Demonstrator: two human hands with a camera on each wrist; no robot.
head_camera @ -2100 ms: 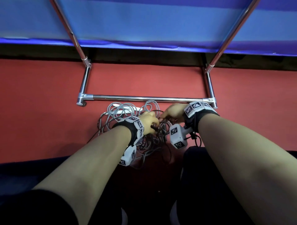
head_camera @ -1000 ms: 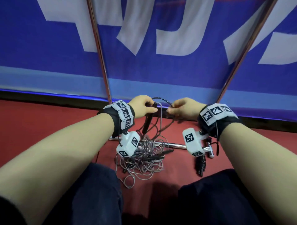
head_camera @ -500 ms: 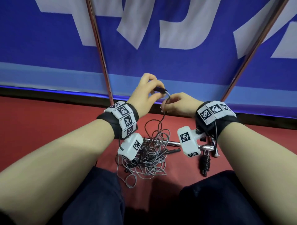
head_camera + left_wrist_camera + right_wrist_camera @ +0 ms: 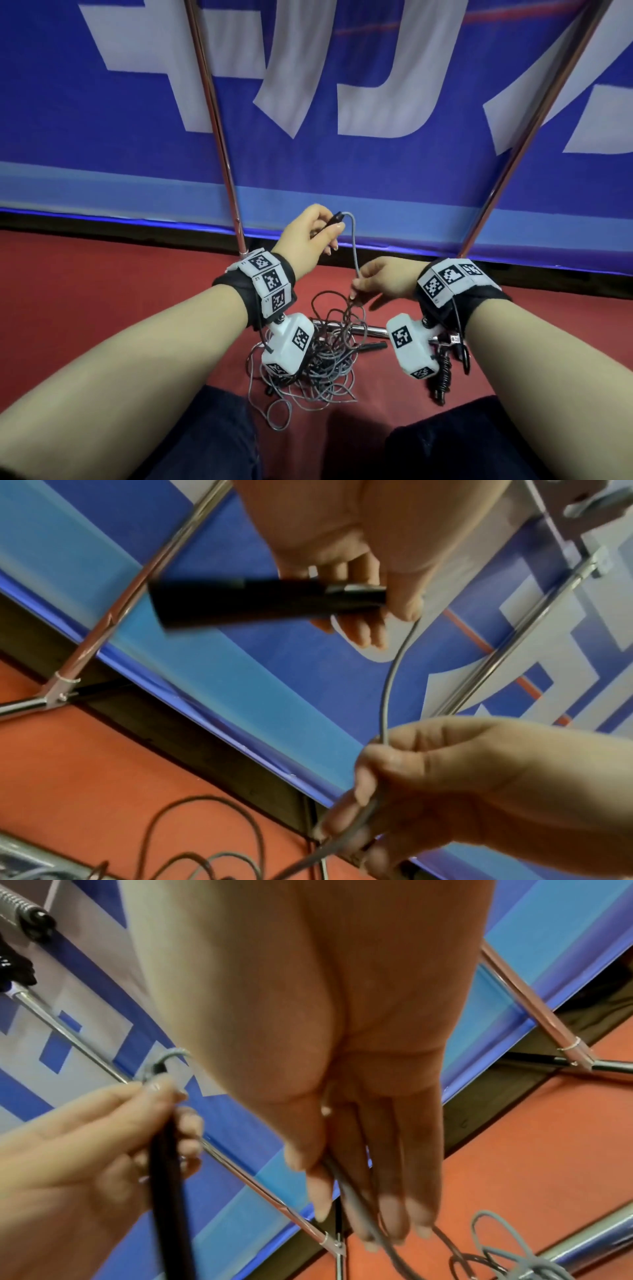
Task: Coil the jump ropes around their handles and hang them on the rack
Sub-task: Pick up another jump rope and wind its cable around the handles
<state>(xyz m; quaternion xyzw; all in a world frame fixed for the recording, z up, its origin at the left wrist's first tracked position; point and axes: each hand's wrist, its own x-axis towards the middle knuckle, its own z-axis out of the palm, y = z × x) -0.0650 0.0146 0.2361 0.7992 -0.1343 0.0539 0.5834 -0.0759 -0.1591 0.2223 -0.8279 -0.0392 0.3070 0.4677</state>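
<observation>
My left hand (image 4: 329,229) pinches a black jump-rope handle (image 4: 334,219) near its rope end and holds it up in front of the blue banner. A grey rope (image 4: 354,250) curves out of the handle and drops to my right hand (image 4: 356,288), which pinches it lower down. Below that it runs into a tangle of grey and dark ropes (image 4: 325,366) on the red floor. In the left wrist view the handle (image 4: 260,599) lies crosswise under my fingers (image 4: 404,599). In the right wrist view the rope (image 4: 352,1199) passes between thumb and fingers (image 4: 390,1191).
The chrome rack has two slanted uprights (image 4: 212,102) (image 4: 534,120) and a low floor bar (image 4: 371,330) behind the tangle. A dark coiled bundle (image 4: 443,375) lies by the bar's right end. The blue banner (image 4: 376,171) stands close behind. My knees fill the bottom of the head view.
My left hand has lifted the handle higher off the pile. My right hand has slid down the grey rope, so a longer length now hangs between the hands.
</observation>
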